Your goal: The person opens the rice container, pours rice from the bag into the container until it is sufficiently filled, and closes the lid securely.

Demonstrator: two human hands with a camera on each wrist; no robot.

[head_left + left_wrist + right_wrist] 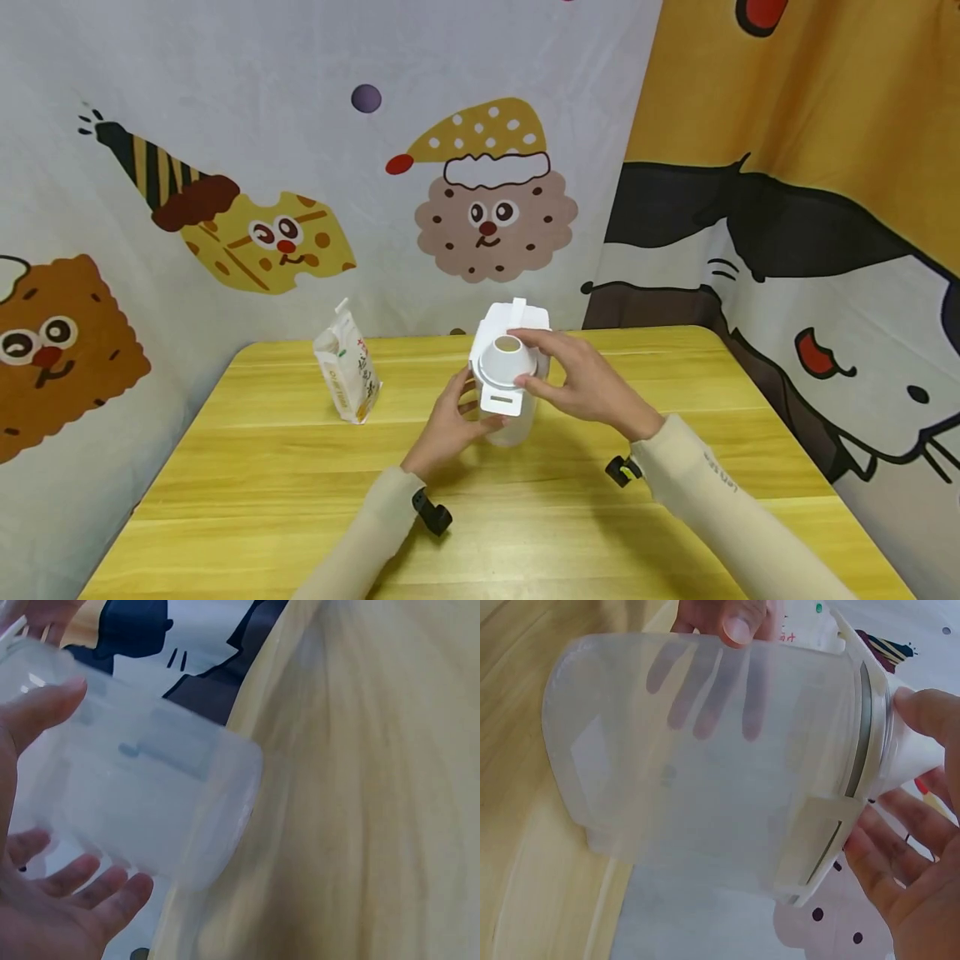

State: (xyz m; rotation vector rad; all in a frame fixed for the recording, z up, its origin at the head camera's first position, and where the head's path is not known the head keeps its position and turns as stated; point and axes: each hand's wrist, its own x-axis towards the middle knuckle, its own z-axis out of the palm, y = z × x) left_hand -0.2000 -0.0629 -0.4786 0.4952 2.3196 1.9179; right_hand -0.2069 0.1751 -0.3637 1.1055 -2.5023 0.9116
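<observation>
A translucent plastic storage container (pixel 705 787) with a white lid (pixel 495 321) stands near the back of the table, a clip tab showing at its front. My left hand (pixel 446 429) holds the container's body from the left, thumb on one side and fingers spread along the other. On top of the lid sits a white cone-shaped spout piece (pixel 501 365) with a round opening. My right hand (pixel 588 379) grips this spout piece between thumb and fingers. In the right wrist view, its fingertips are close to the lid's edge.
A white printed food bag (pixel 348 367) stands upright at the back left of the wooden table (pixel 300 517). Behind the table hangs a cartoon-printed curtain (pixel 285 50). Dark wrist cameras (pixel 432 512) are strapped over both sleeves.
</observation>
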